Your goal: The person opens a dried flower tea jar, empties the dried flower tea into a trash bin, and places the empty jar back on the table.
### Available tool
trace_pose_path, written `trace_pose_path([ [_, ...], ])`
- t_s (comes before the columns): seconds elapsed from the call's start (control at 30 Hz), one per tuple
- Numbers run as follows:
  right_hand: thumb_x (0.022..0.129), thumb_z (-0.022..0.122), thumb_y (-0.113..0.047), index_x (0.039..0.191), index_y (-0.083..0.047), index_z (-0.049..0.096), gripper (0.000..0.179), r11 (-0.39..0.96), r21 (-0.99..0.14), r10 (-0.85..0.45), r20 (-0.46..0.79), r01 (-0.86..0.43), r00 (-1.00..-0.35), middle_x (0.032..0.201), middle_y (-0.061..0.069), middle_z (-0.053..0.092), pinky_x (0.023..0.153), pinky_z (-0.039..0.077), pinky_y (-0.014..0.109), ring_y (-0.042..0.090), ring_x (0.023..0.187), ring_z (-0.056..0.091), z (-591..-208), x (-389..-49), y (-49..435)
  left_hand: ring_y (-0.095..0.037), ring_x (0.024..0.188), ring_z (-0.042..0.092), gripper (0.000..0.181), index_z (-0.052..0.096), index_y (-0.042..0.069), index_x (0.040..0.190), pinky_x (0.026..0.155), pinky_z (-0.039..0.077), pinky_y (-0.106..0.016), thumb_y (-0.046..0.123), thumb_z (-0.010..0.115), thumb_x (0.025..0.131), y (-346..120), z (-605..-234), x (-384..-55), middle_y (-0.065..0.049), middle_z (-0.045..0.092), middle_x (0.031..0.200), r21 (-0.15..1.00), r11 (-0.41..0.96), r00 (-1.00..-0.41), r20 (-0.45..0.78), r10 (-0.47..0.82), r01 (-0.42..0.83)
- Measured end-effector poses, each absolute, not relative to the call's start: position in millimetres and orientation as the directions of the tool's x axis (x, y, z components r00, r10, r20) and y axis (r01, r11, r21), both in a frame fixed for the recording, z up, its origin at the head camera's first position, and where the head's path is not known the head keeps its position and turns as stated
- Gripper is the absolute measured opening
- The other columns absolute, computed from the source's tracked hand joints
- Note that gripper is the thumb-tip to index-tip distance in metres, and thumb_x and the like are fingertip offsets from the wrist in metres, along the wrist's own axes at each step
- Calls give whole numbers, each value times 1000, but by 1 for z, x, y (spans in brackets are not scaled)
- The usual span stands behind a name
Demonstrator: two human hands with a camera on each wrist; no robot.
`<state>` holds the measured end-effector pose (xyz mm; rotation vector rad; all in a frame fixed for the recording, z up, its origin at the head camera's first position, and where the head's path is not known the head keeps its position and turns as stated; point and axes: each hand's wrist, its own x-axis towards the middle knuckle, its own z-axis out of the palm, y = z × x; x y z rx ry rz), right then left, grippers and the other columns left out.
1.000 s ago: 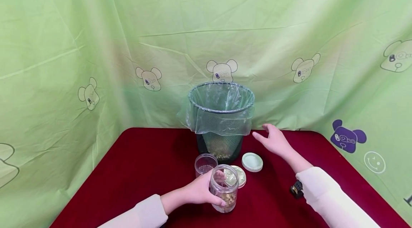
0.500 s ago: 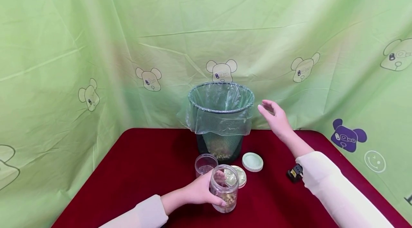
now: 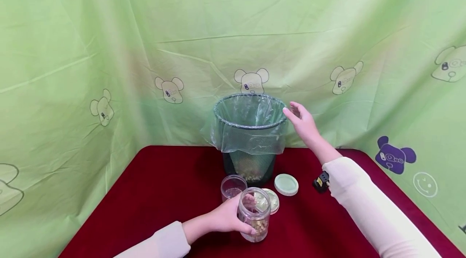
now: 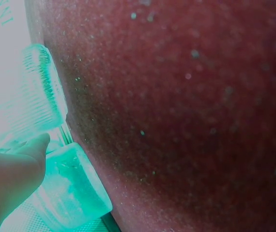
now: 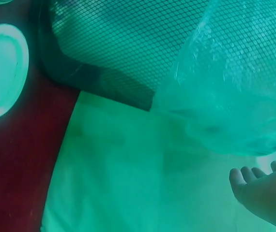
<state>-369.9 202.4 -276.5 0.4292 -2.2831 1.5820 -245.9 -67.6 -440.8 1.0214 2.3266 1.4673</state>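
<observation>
My left hand point(image 3: 225, 216) grips a clear ribbed jar point(image 3: 255, 235) near the front of the table, thumb across its near side. The jar is uncapped, with light brown chunks low inside. A second clear jar point(image 3: 233, 183) stands just behind that hand, partly hidden by it. My right hand point(image 3: 303, 124) is raised beside the mesh trash bin point(image 3: 251, 167), fingers loosely bent and holding nothing. Its thumb tip is right at the bin's rim. A thin translucent bag point(image 3: 251, 140) lines the bin and folds over the rim. The right wrist view shows the fingers point(image 5: 247, 174) near the bag's edge.
A pale green-white lid point(image 3: 286, 184) lies right of the bin's base. Another lid point(image 3: 273, 201) lies behind the held jar, partly covered by it. A dark red cloth point(image 3: 164, 193) covers the table. A green printed curtain point(image 3: 182, 27) hangs behind the bin and at both sides.
My right hand has risen from low beside the bin to rim height, then shifted left to the rim. My left hand and the jar have stayed in place.
</observation>
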Motion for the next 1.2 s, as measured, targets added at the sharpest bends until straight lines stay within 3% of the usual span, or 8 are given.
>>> trace_pose_path([
  [0.5, 97, 46, -13, 150, 1, 30, 57, 148, -906, -8, 400, -397, -916, 150, 21, 33, 113, 21, 41, 30, 133, 32, -286, -383, 186, -13, 117, 53, 76, 46, 3, 130, 99, 41, -26, 17, 87, 67, -67, -440, -245, -5, 55, 126, 857, 262, -742, 187, 644, 444],
  [0.8, 95, 42, -13, 152, -2, 26, 59, 90, -910, 20, 409, -406, -912, 157, 14, 24, 116, 14, 40, 27, 142, 20, -293, -385, 180, -12, 117, 53, 77, 46, 3, 131, 99, 41, -26, 17, 87, 67, -67, -440, -244, -6, 55, 127, 855, 269, -745, 184, 642, 443],
  [1.2, 93, 45, -20, 151, -4, 30, 62, 21, -901, 52, 434, -434, -899, 157, 13, 25, 114, 17, 38, 25, 141, 23, -298, -384, 173, -11, 116, 53, 77, 47, 4, 131, 99, 41, -26, 19, 87, 68, -67, -440, -245, -3, 55, 126, 853, 284, -750, 172, 639, 437],
])
